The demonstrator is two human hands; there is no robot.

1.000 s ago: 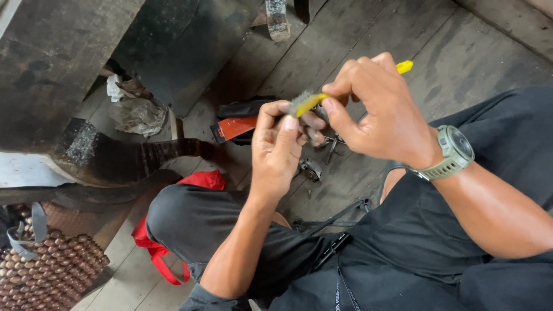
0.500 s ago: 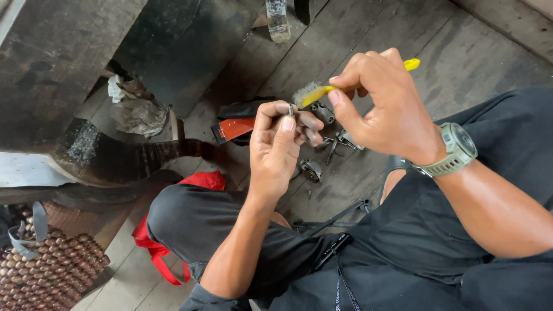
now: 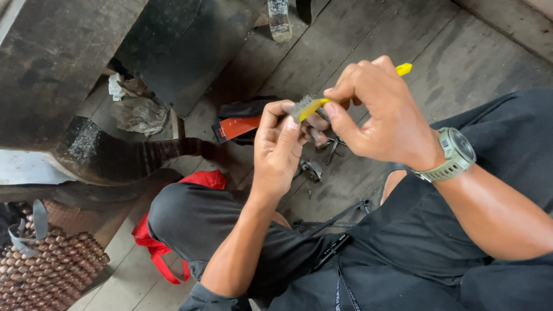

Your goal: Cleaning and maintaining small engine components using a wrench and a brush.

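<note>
Yellow brush (image 3: 345, 95) hides the small part (indistinct) in left hand (image 3: 282, 144).

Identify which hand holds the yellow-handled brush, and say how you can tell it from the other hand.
The right hand, the one with the wristwatch, pinches the yellow-handled brush. The left hand has a bare wrist and grips a small part under the bristles.

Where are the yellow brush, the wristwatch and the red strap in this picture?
yellow brush (image 3: 403, 69): head view, on the bare yellow handle end poking out past the right hand.
wristwatch (image 3: 457, 147): head view, on the round face, on the right wrist.
red strap (image 3: 154, 246): head view, on the band by the knee.
</note>
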